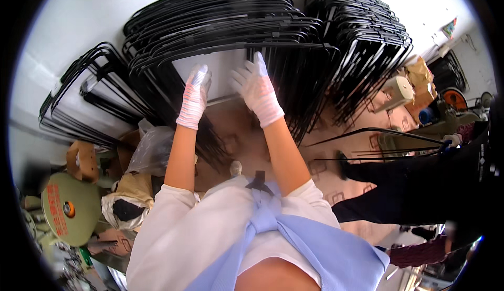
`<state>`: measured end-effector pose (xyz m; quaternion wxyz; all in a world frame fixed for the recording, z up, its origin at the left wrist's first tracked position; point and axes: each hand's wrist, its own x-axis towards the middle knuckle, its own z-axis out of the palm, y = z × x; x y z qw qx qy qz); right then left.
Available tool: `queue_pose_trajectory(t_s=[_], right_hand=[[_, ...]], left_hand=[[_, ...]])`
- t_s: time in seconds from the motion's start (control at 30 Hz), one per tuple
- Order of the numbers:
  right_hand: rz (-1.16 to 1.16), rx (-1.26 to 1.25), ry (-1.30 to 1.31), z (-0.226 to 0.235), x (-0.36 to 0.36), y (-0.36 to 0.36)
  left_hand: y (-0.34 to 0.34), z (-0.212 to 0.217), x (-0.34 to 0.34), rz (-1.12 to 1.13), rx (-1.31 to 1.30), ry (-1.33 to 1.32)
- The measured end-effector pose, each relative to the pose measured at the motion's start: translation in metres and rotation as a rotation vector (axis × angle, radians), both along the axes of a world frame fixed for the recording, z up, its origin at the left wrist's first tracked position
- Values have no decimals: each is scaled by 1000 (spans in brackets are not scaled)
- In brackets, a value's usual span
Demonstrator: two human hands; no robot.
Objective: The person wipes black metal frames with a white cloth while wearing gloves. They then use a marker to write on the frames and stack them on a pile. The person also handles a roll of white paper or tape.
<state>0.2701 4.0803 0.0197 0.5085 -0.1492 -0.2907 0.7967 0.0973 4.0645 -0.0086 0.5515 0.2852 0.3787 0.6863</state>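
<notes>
Both my hands wear white gloves with pinkish stripes and are raised before a stack of black tubular frames leaning on the wall. My left hand is open and holds nothing, fingers pointing up below the top bar of the front frame. To its right my right hand is also open, its fingers spread and one fingertip close to that bar. Whether it touches the bar I cannot tell. Between the hands a pale panel shows inside the front frame.
More black frames lean at the left and in a second stack at the right. A co-worker in dark clothes holds a black bent frame on my right. At left stand a green round machine part, a plastic bag and a cardboard box.
</notes>
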Motion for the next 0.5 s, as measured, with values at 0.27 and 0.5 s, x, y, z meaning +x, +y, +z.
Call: queue_pose_trajectory(t_s=[0.27,0.5], right_hand=[[227,-818,992,-17,-11,92],[-45,-1406,2918,11,-17,90]], left_hand=[[41,22,-15,14,129,-185],[76,2,-33,375,-8,-421]])
